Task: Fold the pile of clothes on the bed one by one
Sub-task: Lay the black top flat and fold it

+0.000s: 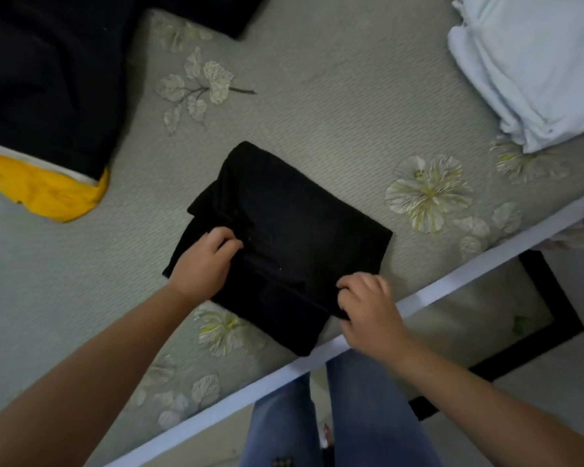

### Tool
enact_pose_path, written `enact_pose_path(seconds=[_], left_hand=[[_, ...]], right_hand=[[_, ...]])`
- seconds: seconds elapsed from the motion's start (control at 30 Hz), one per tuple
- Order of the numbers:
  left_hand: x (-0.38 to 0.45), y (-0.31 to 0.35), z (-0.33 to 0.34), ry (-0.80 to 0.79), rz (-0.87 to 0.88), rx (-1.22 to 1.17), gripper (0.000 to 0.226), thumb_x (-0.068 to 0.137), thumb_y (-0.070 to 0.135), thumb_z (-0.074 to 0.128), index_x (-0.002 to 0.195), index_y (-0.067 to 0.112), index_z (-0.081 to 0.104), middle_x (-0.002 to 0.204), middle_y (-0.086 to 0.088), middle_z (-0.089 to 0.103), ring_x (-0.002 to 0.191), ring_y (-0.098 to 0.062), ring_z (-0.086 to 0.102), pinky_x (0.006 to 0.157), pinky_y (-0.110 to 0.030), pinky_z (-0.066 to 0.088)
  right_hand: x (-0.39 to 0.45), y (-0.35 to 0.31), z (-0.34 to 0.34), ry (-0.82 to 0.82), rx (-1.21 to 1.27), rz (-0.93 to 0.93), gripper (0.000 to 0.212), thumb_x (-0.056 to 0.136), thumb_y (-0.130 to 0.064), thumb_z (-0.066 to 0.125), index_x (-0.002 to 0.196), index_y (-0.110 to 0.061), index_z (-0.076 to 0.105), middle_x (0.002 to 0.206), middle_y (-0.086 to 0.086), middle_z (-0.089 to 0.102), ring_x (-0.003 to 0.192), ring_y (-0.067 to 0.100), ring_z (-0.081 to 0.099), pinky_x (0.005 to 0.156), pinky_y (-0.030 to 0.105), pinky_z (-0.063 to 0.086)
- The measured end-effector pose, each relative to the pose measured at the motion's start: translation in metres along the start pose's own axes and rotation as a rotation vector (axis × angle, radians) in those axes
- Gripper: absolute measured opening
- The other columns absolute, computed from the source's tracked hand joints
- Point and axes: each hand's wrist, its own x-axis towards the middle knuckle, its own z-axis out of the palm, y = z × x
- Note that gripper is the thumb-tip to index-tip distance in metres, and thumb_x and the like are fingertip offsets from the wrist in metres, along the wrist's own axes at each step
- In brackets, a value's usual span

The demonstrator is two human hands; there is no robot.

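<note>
Two bare forearms reach in from the bottom of the view toward a black folded fabric garment lying on the grey-green flower-printed bedspread, close to the bed's near edge. The left hand sits palm down on the garment's left side, its fingers curled and pinching a fold of the black cloth. The right hand is at the garment's near corner, just beside the white strip that runs along the bed's edge; its fingers are bent and gripping the cloth's edge there.

The garment is folded into a thick, roughly rectangular bundle with several layers showing along its left side, and it lies slantwise to the bed's edge. Its near corner touches the white strip.

Toward the far left corner of the bed lies a dark garment on top of a yellow cloth. At the far right edge rests a pale blue folded cloth. Below the bed's edge are blue denim trouser legs.
</note>
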Motion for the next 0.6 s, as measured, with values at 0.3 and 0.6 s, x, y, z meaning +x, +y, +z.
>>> enact_pose_path(seconds=[0.3, 0.6], left_hand=[[-0.090, -0.027, 0.051, -0.537, -0.390, 0.081, 0.058, 0.091, 0.011, 0.042, 0.145, 0.020, 0.021, 0.125, -0.008, 0.047, 0.104, -0.024, 0.053, 0.072, -0.029, 0.040], [-0.075, -0.025, 0.060, -0.406, 0.021, 0.397, 0.077, 0.088, 0.029, 0.052, 0.147, 0.015, 0.006, 0.154, -0.013, 0.008, 0.143, -0.027, 0.006, 0.115, -0.044, 0.005]], right_hand=[[-0.019, -0.077, 0.082, -0.540, -0.168, 0.336, 0.041, 0.082, -0.040, 0.061, 0.110, -0.011, 0.054, 0.119, 0.007, 0.050, 0.112, 0.020, 0.046, 0.101, 0.035, 0.031], [-0.006, -0.093, 0.106, -0.607, -0.335, 0.288, 0.089, 0.089, -0.037, 0.053, 0.145, -0.006, -0.009, 0.154, 0.018, -0.005, 0.142, 0.030, 0.003, 0.112, 0.053, 0.011]])
